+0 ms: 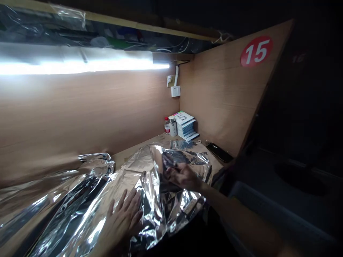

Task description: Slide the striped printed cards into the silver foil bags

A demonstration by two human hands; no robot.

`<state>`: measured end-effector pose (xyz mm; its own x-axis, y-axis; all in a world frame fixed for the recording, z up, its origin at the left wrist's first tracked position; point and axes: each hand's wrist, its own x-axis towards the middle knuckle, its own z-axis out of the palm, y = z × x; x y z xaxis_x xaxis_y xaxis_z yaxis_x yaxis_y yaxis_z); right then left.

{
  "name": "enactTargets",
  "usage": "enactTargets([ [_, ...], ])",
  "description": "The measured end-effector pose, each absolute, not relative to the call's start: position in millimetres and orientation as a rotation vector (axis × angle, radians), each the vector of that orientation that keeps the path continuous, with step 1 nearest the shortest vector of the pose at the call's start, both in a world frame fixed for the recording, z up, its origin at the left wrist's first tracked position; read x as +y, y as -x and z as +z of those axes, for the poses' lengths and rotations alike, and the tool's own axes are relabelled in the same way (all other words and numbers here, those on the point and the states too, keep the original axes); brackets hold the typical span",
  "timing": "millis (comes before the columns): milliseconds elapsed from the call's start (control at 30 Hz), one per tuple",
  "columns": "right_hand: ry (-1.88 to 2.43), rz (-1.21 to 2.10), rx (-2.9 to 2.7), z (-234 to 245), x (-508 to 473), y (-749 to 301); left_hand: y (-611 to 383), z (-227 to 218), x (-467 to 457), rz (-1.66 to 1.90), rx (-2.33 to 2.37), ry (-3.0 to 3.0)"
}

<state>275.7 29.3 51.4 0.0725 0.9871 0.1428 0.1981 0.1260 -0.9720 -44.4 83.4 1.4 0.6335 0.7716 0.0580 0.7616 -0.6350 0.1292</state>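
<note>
A large, crumpled sheet of shiny silver foil film (131, 175) covers the work surface in front of me. My left hand (124, 212) lies palm down on it, fingers stretched and slightly spread. To the right, my right hand (184, 176) is closed, with thumb and fingers pinching a raised fold of the same foil. Reflections and some blur hide exactly how the fingertips grip it. Between the hands the film stands up in sharp creases. Its near edge hangs toward my body, over dark clothing.
More foil runs off to the left, with a rolled or folded end (100, 162). In the back corner stand a red-capped bottle (167, 126), a metal-lidded flask (173, 127) and a stack of booklets (186, 126). A dark phone (219, 152) lies by the right partition (222, 96).
</note>
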Motion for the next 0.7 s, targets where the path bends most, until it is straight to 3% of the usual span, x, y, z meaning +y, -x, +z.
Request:
enactTargets([
  [167,2.137,0.27,-1.392,23,8,-340,57,-35,84,-0.033,1.56,-2.629],
  [367,2.235,-0.081,-1.519,8,9,-325,64,-12,104,0.029,1.797,-2.394],
  [500,2.257,0.066,-1.772,3,18,-307,73,16,118,-0.037,1.601,-2.198],
  [700,1.938,0.136,-1.855,11,20,-272,51,65,97,0.283,1.248,-1.933],
])
